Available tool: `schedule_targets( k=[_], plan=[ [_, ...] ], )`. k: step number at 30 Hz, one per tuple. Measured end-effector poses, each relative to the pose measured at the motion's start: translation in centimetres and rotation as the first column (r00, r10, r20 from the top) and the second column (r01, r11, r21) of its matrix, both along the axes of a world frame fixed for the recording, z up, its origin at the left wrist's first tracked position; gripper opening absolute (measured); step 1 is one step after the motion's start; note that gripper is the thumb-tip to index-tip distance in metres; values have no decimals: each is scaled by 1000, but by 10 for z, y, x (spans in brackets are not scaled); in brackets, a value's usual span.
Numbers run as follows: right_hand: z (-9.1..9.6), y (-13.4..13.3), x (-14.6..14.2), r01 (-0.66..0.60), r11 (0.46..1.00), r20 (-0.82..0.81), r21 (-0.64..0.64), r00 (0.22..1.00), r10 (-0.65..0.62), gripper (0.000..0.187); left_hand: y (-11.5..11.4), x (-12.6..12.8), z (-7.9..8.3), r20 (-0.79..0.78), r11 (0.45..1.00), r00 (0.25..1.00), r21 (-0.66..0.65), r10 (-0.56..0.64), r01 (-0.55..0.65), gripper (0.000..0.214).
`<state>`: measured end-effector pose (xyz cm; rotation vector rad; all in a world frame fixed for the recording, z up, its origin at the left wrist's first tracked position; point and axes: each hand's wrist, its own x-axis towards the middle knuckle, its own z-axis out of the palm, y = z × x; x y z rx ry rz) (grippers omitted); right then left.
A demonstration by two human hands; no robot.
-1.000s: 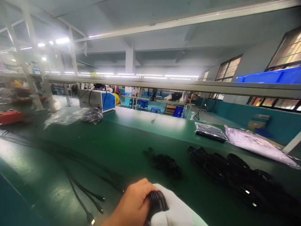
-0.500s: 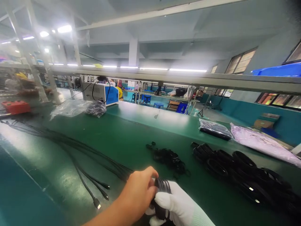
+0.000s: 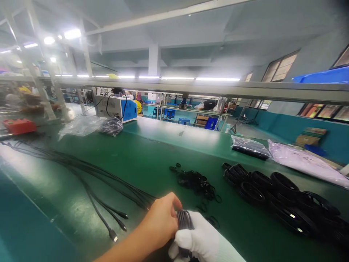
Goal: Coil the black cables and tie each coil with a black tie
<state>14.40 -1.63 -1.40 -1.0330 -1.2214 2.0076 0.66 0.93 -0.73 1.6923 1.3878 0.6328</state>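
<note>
A wound coil of black cable (image 3: 184,219) is upright between my two hands, near the bottom middle of the head view. My right hand (image 3: 201,233), in a white glove, is closed around its right side, thumb across the front. On the left side, my bare left hand (image 3: 163,214) has its fingers bent in against the loops; their tips are partly hidden. Just beyond the hands lies a heap of small black rings (image 3: 197,183). Several loose black cables (image 3: 95,173) stretch leftward over the green bench, and one plug (image 3: 113,234) shows a bright metal end.
Wound black cable coils (image 3: 252,193) are piled at the right. Behind them are a clear bag with something black (image 3: 249,147) and a pale pink packet (image 3: 302,162). A blue-grey machine (image 3: 117,108), plastic bags (image 3: 84,126) and a red box (image 3: 19,126) stand farther left.
Both hands have shifted slightly left together with the cable coil. A few more rings show beside the gloved hand. The grip looks much the same.
</note>
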Motion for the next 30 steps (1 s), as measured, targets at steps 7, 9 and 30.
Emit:
schedule_targets(
  k=[7, 9, 30],
  plan=[
    [-10, 1, 5, 97, 994, -288, -50, 952, -107, 29, 3, -5, -5, 112, 999, 993, -32, -30, 34, 19],
    [-15, 2, 8, 96, 988, -371, -123, 919, -135, 32, -5, -11, -6, 80, 994, 997, 110, -7, -1, 7],
    [-2, 1, -1, 13, 1000, -368, -8, 930, -14, 38, 4, -5, -12, -11, 998, 1000, -53, 18, -19, 11]
  ],
)
